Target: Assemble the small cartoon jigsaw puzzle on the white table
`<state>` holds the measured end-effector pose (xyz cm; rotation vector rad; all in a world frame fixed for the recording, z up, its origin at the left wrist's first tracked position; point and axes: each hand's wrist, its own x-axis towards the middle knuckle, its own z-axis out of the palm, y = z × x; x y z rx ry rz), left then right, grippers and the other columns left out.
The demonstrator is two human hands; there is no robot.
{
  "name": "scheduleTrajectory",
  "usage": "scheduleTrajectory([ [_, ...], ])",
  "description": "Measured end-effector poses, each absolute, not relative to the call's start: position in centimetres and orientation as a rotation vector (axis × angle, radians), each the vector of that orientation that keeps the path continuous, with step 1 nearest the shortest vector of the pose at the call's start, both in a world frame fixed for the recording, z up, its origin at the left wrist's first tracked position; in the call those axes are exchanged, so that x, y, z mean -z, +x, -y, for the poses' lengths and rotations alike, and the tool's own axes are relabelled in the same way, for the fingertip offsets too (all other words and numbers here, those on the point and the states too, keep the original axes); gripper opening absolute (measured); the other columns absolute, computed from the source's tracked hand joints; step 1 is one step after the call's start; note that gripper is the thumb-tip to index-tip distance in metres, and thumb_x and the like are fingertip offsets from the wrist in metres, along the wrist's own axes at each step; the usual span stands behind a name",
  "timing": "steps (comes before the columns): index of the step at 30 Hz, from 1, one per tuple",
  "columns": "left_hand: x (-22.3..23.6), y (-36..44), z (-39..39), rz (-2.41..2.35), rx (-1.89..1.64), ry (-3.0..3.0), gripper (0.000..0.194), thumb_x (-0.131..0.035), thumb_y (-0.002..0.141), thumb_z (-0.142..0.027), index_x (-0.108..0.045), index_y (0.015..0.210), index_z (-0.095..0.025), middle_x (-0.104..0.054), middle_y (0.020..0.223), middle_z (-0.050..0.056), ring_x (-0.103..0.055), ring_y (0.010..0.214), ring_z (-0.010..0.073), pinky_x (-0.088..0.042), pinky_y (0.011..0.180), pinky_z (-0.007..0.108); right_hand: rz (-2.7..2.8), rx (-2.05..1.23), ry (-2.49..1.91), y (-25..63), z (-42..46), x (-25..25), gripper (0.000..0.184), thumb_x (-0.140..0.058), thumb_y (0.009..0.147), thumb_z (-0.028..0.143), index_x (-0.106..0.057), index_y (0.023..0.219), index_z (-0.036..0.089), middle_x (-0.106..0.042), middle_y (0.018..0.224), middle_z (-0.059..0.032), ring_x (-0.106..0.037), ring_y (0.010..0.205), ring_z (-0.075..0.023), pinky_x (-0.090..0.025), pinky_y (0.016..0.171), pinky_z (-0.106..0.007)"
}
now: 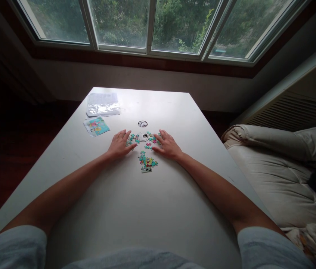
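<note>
My left hand (122,143) rests palm down at the left edge of a scatter of loose jigsaw pieces (150,140), its fingers apart. On the other side, my right hand (167,144) lies with spread fingers beside and partly over the pieces. Neither hand visibly holds anything; what lies under the palms is hidden. Between the hands, the pieces surround a round cable-hole cover (143,137) in the tabletop. Nearer to me lies a partly joined puzzle (147,162) with a yellow cartoon figure, apart from both hands.
The white table (113,209) has a round hole (142,123) beyond the pieces. A colourful picture sheet (96,126) and a clear plastic packet (103,104) lie at the far left. A cream padded seat (275,175) stands at the right, and a window (149,26) is ahead.
</note>
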<state>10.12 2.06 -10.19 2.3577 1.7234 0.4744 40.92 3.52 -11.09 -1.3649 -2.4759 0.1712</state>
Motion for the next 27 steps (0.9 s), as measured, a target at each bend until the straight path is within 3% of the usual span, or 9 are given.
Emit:
scheduleTrajectory([
  [5,10.4,10.1,-3.0,-1.555,-0.354,2.516,0.082,-0.042,0.093,-0.07,-0.026,0.16,-0.026,-0.022,0.168,0.012,-0.018,0.155,0.0327,-0.013,0.125,0.053,2.542,-0.204,-1.319,39.2,-5.5,10.8,0.079,-0.046,0.094,0.074,-0.037,0.157,0.028,-0.022,0.168,-0.0097,-0.019,0.154,-0.0347,-0.02,0.124,-0.056],
  [12,9.8,10.2,-4.0,-1.398,-0.277,2.619,0.075,-0.04,0.097,-0.066,-0.033,0.158,-0.024,-0.025,0.167,0.011,-0.019,0.155,0.031,-0.012,0.126,0.052,2.51,-0.22,-1.238,38.7,-5.4,11.0,0.065,-0.052,0.096,0.064,-0.049,0.148,0.025,-0.041,0.159,-0.0115,-0.032,0.15,-0.032,-0.025,0.123,-0.056],
  [20,9.3,9.7,-3.6,-1.266,-0.426,2.622,0.061,-0.049,0.097,-0.054,-0.047,0.149,-0.022,-0.04,0.159,0.011,-0.033,0.148,0.0283,-0.025,0.125,0.047,2.431,-0.269,-1.098,39.0,-4.5,10.6,0.047,-0.065,0.092,0.055,-0.063,0.128,0.025,-0.055,0.145,-0.0125,-0.047,0.138,-0.0314,-0.036,0.114,-0.053],
  [27,8.8,9.5,-2.8,-1.125,-0.465,2.59,0.06,-0.054,0.096,-0.051,-0.048,0.149,-0.025,-0.042,0.157,0.011,-0.037,0.146,0.0277,-0.032,0.122,0.046,2.387,-0.344,-1.012,38.7,-4.0,10.2,0.031,-0.064,0.093,0.047,-0.069,0.116,0.026,-0.061,0.137,-0.01,-0.055,0.128,-0.0285,-0.042,0.11,-0.049],
])
